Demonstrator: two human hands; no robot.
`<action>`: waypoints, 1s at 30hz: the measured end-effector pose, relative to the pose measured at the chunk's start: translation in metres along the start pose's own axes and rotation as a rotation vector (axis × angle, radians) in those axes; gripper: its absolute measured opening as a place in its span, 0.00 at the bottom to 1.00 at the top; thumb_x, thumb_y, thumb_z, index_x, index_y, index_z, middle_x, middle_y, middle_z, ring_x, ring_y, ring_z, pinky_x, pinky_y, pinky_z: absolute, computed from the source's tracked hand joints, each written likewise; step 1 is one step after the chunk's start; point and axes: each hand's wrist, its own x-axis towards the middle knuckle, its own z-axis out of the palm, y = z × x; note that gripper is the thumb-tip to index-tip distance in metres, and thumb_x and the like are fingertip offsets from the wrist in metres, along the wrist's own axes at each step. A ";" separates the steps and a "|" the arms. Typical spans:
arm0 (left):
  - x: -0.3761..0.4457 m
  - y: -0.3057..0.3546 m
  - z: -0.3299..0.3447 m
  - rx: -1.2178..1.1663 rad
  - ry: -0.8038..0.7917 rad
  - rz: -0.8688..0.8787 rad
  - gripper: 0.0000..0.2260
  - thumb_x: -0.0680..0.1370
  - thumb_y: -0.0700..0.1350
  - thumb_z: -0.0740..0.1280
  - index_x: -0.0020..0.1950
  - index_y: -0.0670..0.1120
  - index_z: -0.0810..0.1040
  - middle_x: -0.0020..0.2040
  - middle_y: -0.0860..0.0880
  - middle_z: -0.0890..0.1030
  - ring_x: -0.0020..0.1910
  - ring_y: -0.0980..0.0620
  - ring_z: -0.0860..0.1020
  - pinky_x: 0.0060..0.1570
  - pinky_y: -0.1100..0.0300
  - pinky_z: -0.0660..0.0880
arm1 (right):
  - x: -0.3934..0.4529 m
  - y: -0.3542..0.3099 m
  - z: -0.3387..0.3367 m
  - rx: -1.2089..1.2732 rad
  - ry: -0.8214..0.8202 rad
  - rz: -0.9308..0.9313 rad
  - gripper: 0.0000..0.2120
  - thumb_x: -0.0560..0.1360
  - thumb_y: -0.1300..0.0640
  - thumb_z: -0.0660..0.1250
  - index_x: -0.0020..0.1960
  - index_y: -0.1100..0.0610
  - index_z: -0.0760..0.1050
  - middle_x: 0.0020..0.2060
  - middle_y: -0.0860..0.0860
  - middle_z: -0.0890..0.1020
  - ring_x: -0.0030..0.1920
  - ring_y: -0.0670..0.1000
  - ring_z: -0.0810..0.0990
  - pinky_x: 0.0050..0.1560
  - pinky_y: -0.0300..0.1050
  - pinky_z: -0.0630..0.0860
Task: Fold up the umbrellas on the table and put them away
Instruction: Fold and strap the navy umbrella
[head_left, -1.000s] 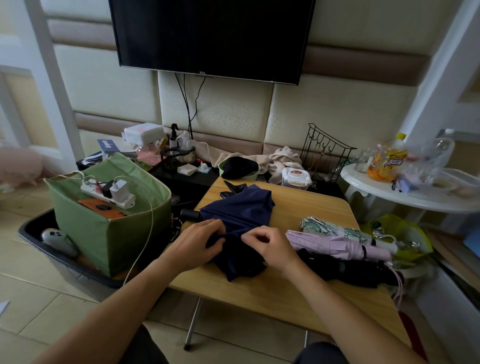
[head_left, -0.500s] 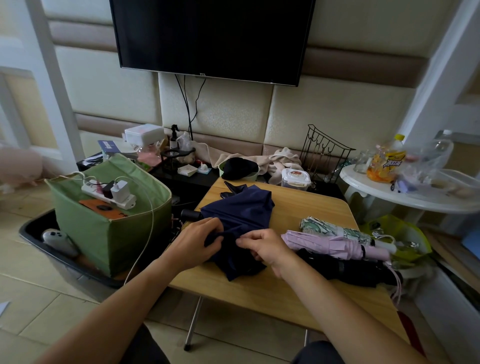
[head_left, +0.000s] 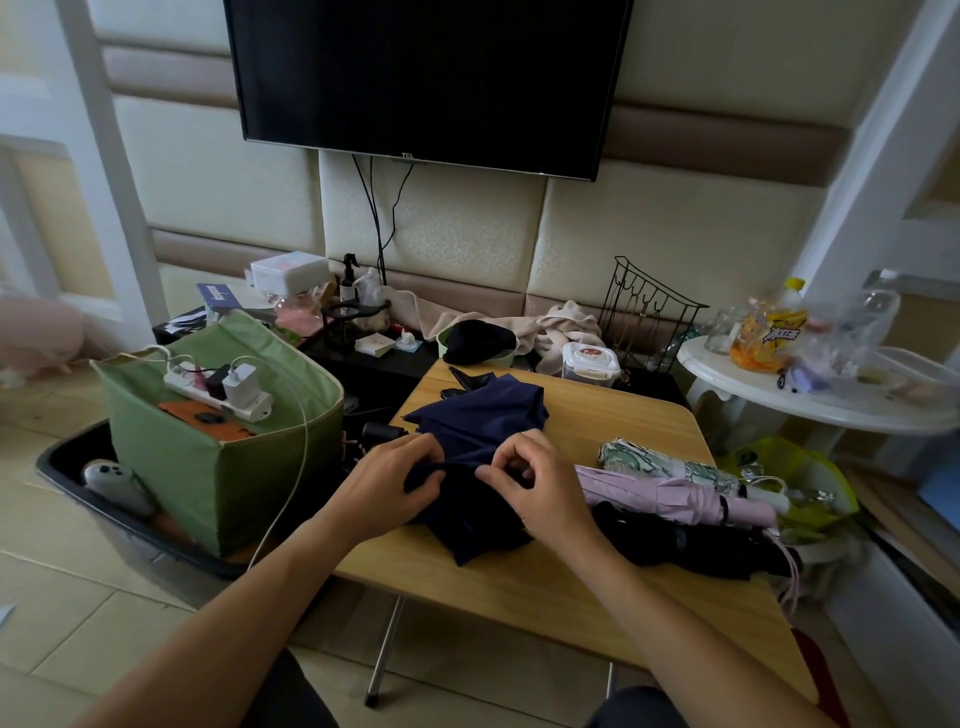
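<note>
A navy blue umbrella lies collapsed and loose on the wooden table, its black handle sticking out past the left edge. My left hand grips its cloth near the middle. My right hand pinches a fold of the same cloth just beside it. Three folded umbrellas lie to the right: a green patterned umbrella, a pink umbrella and a black umbrella.
A green fabric bin with a power strip and cable stands left of the table in a black tray. A white round side table with bottles is at the right. A wire rack, a white container and cloths sit behind.
My right hand has shifted slightly right and up along the navy cloth, fingers now pinching a fold. My left hand keeps its grip at almost the same spot.
</note>
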 end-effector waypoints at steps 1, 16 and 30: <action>0.000 0.000 0.000 0.001 -0.001 0.005 0.04 0.79 0.47 0.67 0.49 0.54 0.72 0.44 0.59 0.75 0.40 0.57 0.75 0.38 0.56 0.74 | 0.000 0.001 -0.002 -0.023 -0.042 -0.028 0.10 0.74 0.48 0.77 0.49 0.49 0.78 0.48 0.43 0.76 0.50 0.44 0.76 0.49 0.33 0.70; -0.002 -0.002 -0.005 -0.002 -0.007 0.017 0.04 0.79 0.47 0.67 0.48 0.53 0.72 0.44 0.58 0.75 0.40 0.56 0.74 0.39 0.54 0.74 | 0.003 0.000 -0.001 -0.119 -0.033 0.026 0.06 0.77 0.51 0.75 0.43 0.50 0.80 0.38 0.43 0.80 0.38 0.45 0.77 0.36 0.34 0.70; -0.004 -0.003 -0.006 -0.004 -0.014 0.024 0.03 0.78 0.49 0.66 0.48 0.53 0.72 0.44 0.59 0.74 0.40 0.56 0.75 0.39 0.55 0.74 | 0.001 -0.005 0.001 0.013 -0.049 0.035 0.05 0.76 0.57 0.75 0.47 0.50 0.80 0.40 0.44 0.80 0.39 0.44 0.76 0.38 0.34 0.71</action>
